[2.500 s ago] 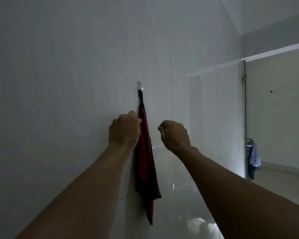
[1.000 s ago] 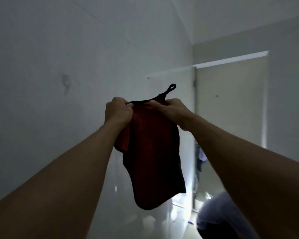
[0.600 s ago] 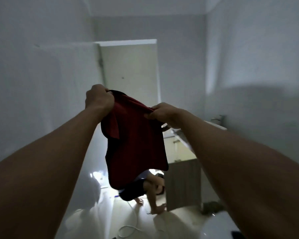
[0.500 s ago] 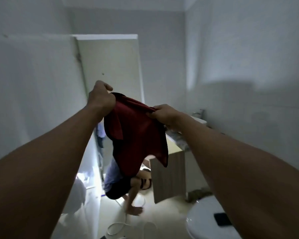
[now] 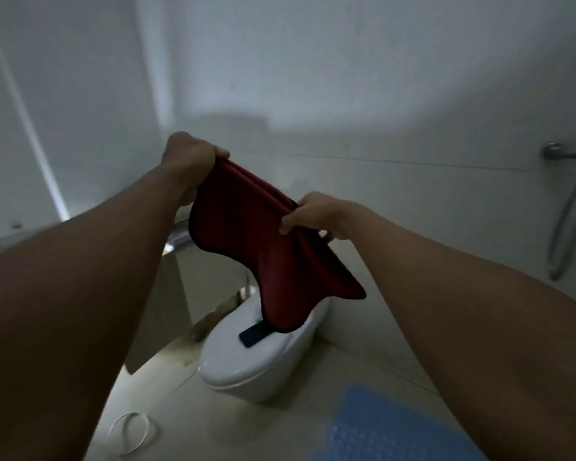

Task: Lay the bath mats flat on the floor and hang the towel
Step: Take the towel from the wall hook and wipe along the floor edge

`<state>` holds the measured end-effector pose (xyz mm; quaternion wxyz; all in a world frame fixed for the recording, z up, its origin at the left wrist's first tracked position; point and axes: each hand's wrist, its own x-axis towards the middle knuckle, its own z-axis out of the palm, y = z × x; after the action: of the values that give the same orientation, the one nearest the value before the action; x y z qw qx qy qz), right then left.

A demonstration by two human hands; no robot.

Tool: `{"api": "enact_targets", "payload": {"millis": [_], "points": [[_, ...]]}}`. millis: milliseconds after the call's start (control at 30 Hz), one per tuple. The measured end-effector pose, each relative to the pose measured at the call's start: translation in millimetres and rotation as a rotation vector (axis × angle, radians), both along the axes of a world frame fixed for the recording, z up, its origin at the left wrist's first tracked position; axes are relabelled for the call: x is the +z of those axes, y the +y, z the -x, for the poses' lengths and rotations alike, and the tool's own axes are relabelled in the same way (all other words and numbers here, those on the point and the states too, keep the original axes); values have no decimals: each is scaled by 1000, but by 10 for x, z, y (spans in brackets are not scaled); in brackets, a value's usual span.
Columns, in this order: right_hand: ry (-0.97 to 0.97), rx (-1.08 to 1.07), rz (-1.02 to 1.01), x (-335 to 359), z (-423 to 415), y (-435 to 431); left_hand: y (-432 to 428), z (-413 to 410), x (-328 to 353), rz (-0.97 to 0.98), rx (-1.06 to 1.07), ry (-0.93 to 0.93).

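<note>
A small dark red towel with a black edge hangs in the air between both hands, over the toilet. My left hand grips its upper left corner. The towel's right top edge is pinched in my right hand, which sits lower than the left. The cloth droops and swings toward the lower right. A blue bath mat with a bubbly texture lies flat on the floor at the bottom right, partly cut off by the frame and my right arm.
A white toilet with its lid down stands below the towel, a dark flat object lying on the lid. A wooden vanity cabinet is at left. A shower hose hangs on the right wall. A white cord loop lies on the floor.
The towel came off the wall hook and both hands took hold of it. The view swung right from the hook wall and doorway, then down to the toilet and blue mat.
</note>
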<state>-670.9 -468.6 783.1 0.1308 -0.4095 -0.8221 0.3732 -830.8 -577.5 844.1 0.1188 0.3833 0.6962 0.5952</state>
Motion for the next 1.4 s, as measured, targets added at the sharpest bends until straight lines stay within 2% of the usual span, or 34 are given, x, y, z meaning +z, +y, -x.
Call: {"api": "enact_targets", "payload": {"millis": [100, 267, 333, 367, 433, 500, 600, 700, 800, 867, 1000, 1067, 1167, 1233, 1333, 1400], "points": [[148, -137, 75, -102, -577, 239, 365, -351, 4, 118, -143, 55], [296, -220, 111, -157, -1405, 511, 935, -1034, -130, 412, -419, 380], [185, -208, 48, -150, -1684, 616, 1174, -1282, -228, 505, -403, 650], [57, -208, -20, -157, -1815, 675, 1299, -1396, -278, 505, -375, 774], [-226, -222, -161, -218, -2053, 826, 1537, -1585, -373, 453, -342, 859], [-334, -277, -224, -316, -2300, 1001, 1768, -1737, -469, 449, -293, 898], [-291, -376, -206, -420, -2648, 1193, 2000, -1937, -575, 536, -201, 1068], [-59, -483, -86, -499, -2879, 1374, 2170, -2151, -737, 510, -240, 1159], [272, -612, 115, -588, -2966, 1525, 2323, -2449, -984, 528, -380, 1069], [441, -654, 237, -664, -2989, 1619, 2409, -2676, -1153, 555, -454, 937], [671, -705, 424, -812, -3032, 1750, 2510, -2978, -1429, 587, -653, 464], [767, -706, 510, -885, -3041, 1791, 2519, -3035, -1542, 659, -737, 308], [842, -653, 583, -990, -3021, 1867, 2576, -3108, -1708, 749, -829, 202], [867, -644, 592, -1037, -2989, 1949, 2656, -3157, -1825, 689, -834, 194], [834, -666, 561, -1089, -2905, 2066, 2817, -3072, -2017, 537, -668, 288], [687, -650, 481, -1125, -2844, 2131, 2936, -2921, -2110, 538, -557, 309]]}}
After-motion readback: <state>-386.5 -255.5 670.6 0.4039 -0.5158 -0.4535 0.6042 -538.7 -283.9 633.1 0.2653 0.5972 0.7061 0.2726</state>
